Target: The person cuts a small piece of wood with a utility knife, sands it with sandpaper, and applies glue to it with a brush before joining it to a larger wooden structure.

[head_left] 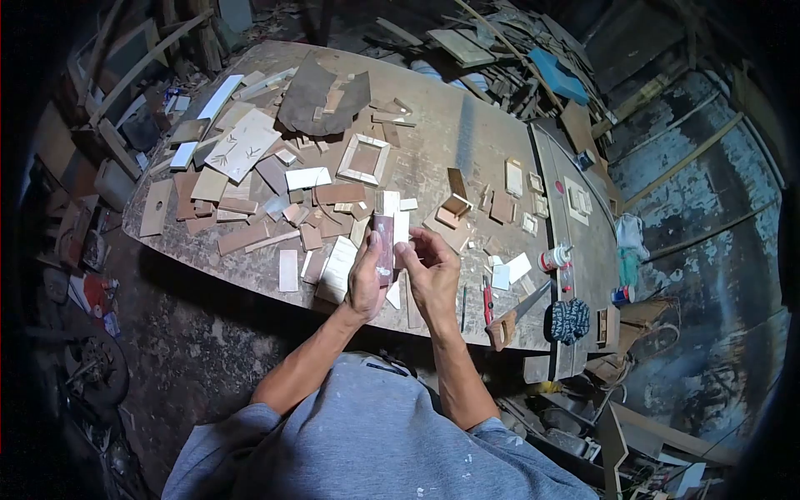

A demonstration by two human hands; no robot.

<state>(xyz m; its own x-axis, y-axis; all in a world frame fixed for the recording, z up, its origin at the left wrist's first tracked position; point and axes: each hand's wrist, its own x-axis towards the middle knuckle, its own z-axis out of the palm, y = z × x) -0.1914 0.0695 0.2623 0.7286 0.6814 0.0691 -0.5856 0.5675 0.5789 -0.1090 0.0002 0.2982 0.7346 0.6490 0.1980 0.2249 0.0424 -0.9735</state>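
Observation:
My left hand [364, 283] is wrapped round the left side of a reddish-brown block [383, 250] with pale smears on its face. Pinched in the fingers of my right hand [435, 275] is a narrow whitish wood strip [402, 228], lying along the block's right edge. Both hands are over the near edge of the workbench [421, 92]. Just beyond them lies a pale wood piece [387, 202]. A whitish board [337, 268] rests on the bench left of my left hand.
Wood offcuts [242, 204] crowd the left half of the bench, near a small wooden frame [363, 159]. To the right are a handsaw [503, 330], red-handled pliers [488, 302], a glue bottle [553, 259] and a patterned cloth bundle [570, 322]. Scrap boards [462, 48] pile up behind.

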